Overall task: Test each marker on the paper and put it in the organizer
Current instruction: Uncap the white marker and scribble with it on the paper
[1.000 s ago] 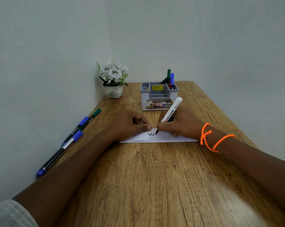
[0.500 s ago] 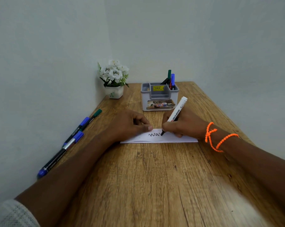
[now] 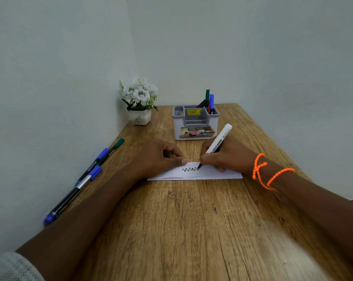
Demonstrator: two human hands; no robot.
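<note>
My right hand (image 3: 228,157) grips a white whiteboard marker (image 3: 219,142), its black tip touching the white paper (image 3: 218,175) at the right end of a black squiggle (image 3: 190,169). Fingers curled, my left hand (image 3: 159,157) presses down on the left part of the paper; I cannot see anything in it. The grey organizer (image 3: 195,123) stands behind the paper, with green, blue and dark markers (image 3: 209,100) upright in its right rear compartment. Three more markers (image 3: 86,177) lie in a line along the left wall.
A small white pot of white flowers (image 3: 140,102) stands in the back left corner. Walls close the wooden table (image 3: 191,230) on the left and at the back. Orange beaded bands (image 3: 266,171) circle my right wrist.
The marker tip has moved to the right across the paper, and the black squiggle has grown longer. My left hand has stayed in place on the paper.
</note>
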